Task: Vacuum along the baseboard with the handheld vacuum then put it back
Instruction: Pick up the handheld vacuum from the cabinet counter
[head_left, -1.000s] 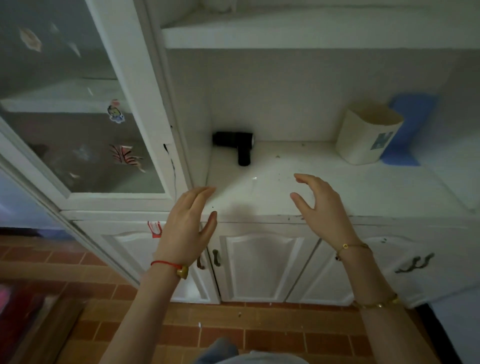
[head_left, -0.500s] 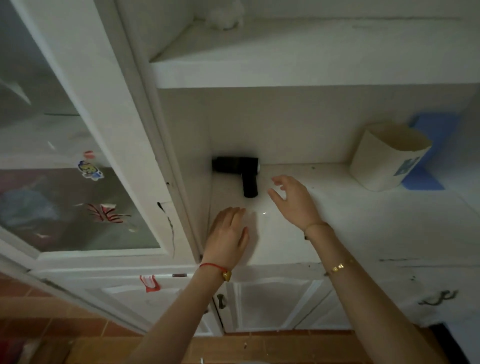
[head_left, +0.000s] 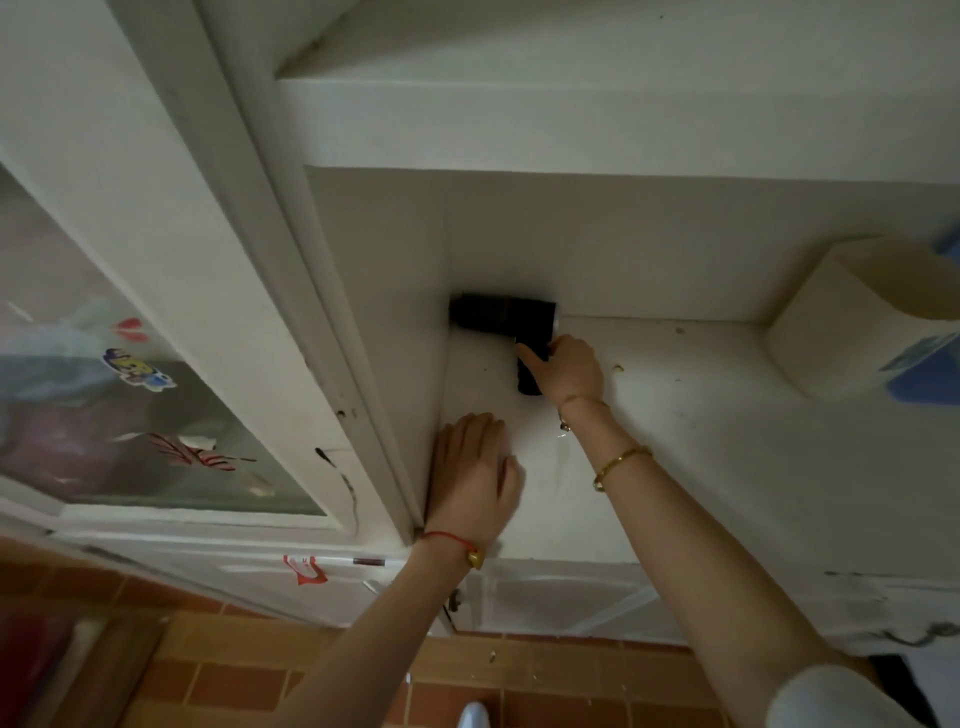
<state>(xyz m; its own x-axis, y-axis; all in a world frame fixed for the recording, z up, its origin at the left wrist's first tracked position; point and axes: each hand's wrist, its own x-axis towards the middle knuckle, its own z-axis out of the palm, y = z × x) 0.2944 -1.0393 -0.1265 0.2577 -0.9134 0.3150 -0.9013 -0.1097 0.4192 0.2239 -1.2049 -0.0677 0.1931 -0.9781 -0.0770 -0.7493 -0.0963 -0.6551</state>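
A small black handheld vacuum (head_left: 496, 313) lies on the white cabinet counter (head_left: 701, 447), pushed into the back left corner of the open niche. Its barrel points left and its handle points toward me. My right hand (head_left: 569, 370) is on that handle, fingers wrapped around it, and the vacuum still rests on the counter. My left hand (head_left: 475, 470) lies flat, palm down, on the counter near its front left edge, holding nothing.
A cream paper cup-like container (head_left: 852, 317) stands at the back right, with something blue behind it. A shelf (head_left: 571, 124) overhangs the niche. To the left is a glass cabinet door (head_left: 130, 405) with stickers. Below are white cupboard doors and a brick-tiled floor (head_left: 234, 675).
I have stepped closer to the cabinet. My right hand reached forward from mid-counter and closed on the vacuum's handle. My left hand stays flat on the counter.
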